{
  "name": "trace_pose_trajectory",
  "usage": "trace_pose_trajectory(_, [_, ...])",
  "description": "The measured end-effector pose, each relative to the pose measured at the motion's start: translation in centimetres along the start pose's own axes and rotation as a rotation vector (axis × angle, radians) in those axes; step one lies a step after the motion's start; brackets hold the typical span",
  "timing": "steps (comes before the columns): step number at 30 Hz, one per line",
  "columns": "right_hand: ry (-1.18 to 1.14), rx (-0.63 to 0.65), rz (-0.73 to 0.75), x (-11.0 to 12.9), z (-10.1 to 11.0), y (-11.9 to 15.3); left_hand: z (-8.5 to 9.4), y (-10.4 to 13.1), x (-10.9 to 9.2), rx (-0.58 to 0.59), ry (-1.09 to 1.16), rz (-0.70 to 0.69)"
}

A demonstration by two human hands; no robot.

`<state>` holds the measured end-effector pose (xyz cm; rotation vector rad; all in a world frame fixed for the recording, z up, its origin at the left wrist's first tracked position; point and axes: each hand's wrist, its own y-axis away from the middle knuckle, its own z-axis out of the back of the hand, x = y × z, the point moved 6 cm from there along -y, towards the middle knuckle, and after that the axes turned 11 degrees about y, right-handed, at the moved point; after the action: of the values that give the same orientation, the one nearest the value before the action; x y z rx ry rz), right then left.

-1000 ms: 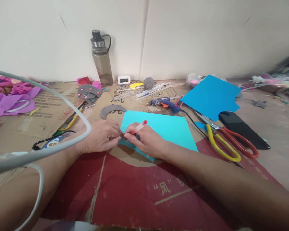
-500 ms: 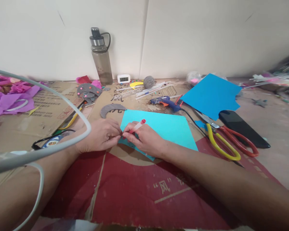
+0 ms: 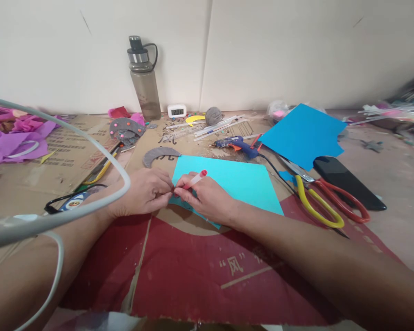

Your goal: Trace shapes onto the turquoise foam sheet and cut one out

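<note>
My right hand [image 3: 210, 198] is closed around a red pen [image 3: 195, 179] with a clear barrel. It rests on the left part of a turquoise sheet of paper [image 3: 239, 181], with the pen's lower end hidden by my fingers. My left hand [image 3: 146, 191] meets it at the sheet's left edge, fingers curled and pressed together. Whatever its fingertips pinch there is hidden. Just beyond my left hand lies a grey crescent-shaped piece [image 3: 160, 154], close to the paper's upper left corner.
Scissors [image 3: 308, 183], a black phone [image 3: 347, 181] and a blue sheet [image 3: 301, 135] lie on the right. Behind the paper are a glue gun [image 3: 236, 145], white sticks [image 3: 217, 128] and a bottle [image 3: 145, 89]. A pale cable [image 3: 103, 156] loops across the left foreground.
</note>
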<state>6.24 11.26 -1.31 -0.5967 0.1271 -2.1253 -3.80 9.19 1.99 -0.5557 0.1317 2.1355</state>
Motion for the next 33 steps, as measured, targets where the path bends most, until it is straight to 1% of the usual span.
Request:
trace_pose_trajectory(11, [0.018,-0.01,0.023,0.1,0.0,0.0,0.0,-0.1,0.1,0.011,-0.004,0.028])
trace_pose_trajectory(25, [-0.041,-0.015,0.042,-0.2,-0.5,-0.1,-0.1,0.0,0.4,0.019,-0.024,0.041])
trace_pose_trajectory(28, [-0.084,-0.029,0.056,-0.1,-0.2,0.0,-0.1,0.0,0.4,0.021,-0.017,0.052])
trace_pose_trajectory(30, [-0.142,-0.058,0.026,-0.3,0.3,0.1,0.0,0.0,0.3,0.009,-0.004,0.045])
trace_pose_trajectory(33, [-0.217,-0.161,-0.108,-1.4,1.3,0.5,0.2,0.1,0.1,-0.031,0.041,0.002])
